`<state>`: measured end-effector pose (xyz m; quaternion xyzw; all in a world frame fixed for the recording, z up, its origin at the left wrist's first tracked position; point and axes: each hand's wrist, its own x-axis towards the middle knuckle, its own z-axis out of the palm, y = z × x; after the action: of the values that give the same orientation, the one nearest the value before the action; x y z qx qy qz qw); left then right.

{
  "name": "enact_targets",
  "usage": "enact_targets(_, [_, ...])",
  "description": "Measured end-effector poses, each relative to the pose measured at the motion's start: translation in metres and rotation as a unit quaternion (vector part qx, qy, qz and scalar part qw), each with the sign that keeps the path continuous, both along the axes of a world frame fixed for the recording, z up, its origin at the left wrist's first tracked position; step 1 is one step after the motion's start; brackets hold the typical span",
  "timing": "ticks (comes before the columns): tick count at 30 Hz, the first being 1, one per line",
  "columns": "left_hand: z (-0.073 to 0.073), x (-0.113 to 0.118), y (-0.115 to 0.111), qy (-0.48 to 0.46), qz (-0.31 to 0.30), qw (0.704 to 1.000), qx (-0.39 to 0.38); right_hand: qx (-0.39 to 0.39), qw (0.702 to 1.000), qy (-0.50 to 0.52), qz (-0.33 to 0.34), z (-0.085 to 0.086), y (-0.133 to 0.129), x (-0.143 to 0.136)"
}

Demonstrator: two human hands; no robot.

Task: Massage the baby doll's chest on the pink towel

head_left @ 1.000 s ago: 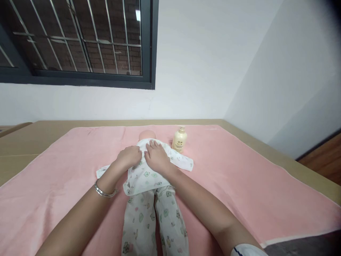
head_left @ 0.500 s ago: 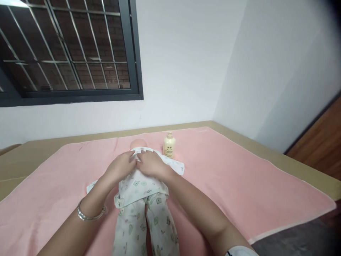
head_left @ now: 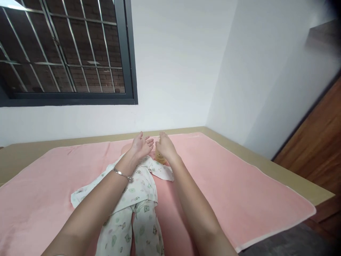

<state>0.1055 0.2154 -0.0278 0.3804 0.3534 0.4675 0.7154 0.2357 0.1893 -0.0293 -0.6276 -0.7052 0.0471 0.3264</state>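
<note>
From my end I see a pink cloth blanket [head_left: 226, 185] with a pale edge, spread over a flat tan surface [head_left: 23, 156], a white wall [head_left: 173, 64] behind, and a dark-framed, barred window [head_left: 77, 53] at upper left. My left hand [head_left: 143, 145] is palm up, fingers released and loosely spread. My right hand [head_left: 165, 146] bends over a yellowish bottle [head_left: 160, 158] with dark print; I can't tell whether its fingers grip or press. The bottle stands beneath them, near the left fingertips. A doll in white printed clothes [head_left: 141, 185] lies under my left forearm.
</note>
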Motion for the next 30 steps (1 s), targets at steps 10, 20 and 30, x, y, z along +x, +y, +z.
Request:
enact_targets(10, [-0.006, 0.013, -0.003, -0.100, -0.004, 0.995, -0.025, 0.019, 0.988, -0.154, -0.008, -0.021, 0.017, -0.003])
enact_targets(20, [-0.011, -0.068, -0.075, -0.083, 0.062, 0.989, -0.109, -0.038, 0.969, -0.229, -0.089, -0.025, 0.005, -0.031])
enact_targets(30, [0.007, -0.107, -0.097, -0.087, 0.109, 0.984, -0.109, -0.072, 0.995, -0.049, 0.053, -0.014, -0.029, -0.085])
